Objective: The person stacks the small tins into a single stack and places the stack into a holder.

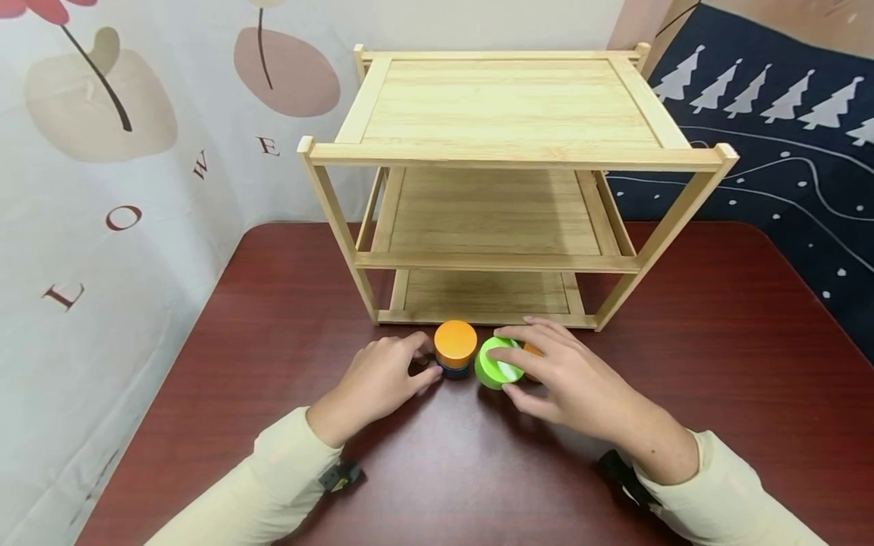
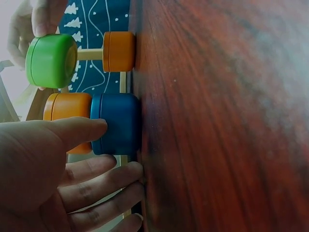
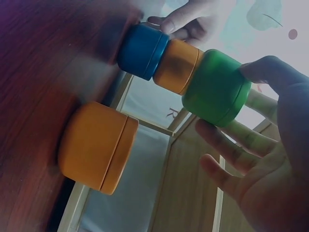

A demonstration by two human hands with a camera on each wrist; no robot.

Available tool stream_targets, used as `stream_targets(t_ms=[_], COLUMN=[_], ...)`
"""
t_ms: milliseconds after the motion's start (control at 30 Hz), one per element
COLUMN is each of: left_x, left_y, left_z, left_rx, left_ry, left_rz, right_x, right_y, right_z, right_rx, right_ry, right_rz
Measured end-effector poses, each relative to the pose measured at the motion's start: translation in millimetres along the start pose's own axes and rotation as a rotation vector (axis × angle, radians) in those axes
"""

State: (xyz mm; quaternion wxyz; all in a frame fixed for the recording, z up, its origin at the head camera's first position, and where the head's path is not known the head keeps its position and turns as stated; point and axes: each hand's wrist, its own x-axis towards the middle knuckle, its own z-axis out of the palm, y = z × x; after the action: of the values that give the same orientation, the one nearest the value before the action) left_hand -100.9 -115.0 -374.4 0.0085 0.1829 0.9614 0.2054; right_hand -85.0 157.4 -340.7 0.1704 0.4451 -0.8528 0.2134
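A green round lidded jar [image 1: 493,371] is pinched between the thumb and fingers of my right hand [image 1: 563,371], raised off the table in the left wrist view. Left of it, an orange lidded jar [image 1: 455,341] stands on a blue lidded jar [image 2: 118,123], which rests on the table. My left hand [image 1: 382,378] is at the left side of this stack. Its thumb [image 2: 84,131] lies against the blue jar, while the other fingers stay loosely extended near the tabletop. A second orange jar [image 3: 96,147] sits on the table, mostly hidden under my right hand in the head view.
A three-tier light wooden rack [image 1: 512,155] stands just behind the jars. The dark red tabletop [image 1: 451,478] runs out to both sides. Printed cloth [image 1: 157,205] hangs along the left and behind, with a dark tree-patterned cloth [image 1: 771,144] at the right.
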Motion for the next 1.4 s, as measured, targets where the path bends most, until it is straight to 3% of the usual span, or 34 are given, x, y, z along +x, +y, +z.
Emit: stream_targets(t_ms=[400, 667, 1400], left_x=[-1.2, -2.5, -2.0], left_y=[1.2, 0.9, -0.5], left_z=[-1.3, -2.7, -2.0], left_rx=[-0.003, -0.003, 0.013], left_ry=[0.011, 0.003, -0.007], left_rz=[0.004, -0.01, 0.006], right_x=[1.2, 2.9, 16.3], right_y=[-1.9, 0.1, -3.2], right_z=[-3.7, -1.2, -5.8], right_rx=[-0.018, -0.007, -0.023], right_ry=[0.011, 0.065, 0.077], right_rz=[0.021, 0.006, 0.055])
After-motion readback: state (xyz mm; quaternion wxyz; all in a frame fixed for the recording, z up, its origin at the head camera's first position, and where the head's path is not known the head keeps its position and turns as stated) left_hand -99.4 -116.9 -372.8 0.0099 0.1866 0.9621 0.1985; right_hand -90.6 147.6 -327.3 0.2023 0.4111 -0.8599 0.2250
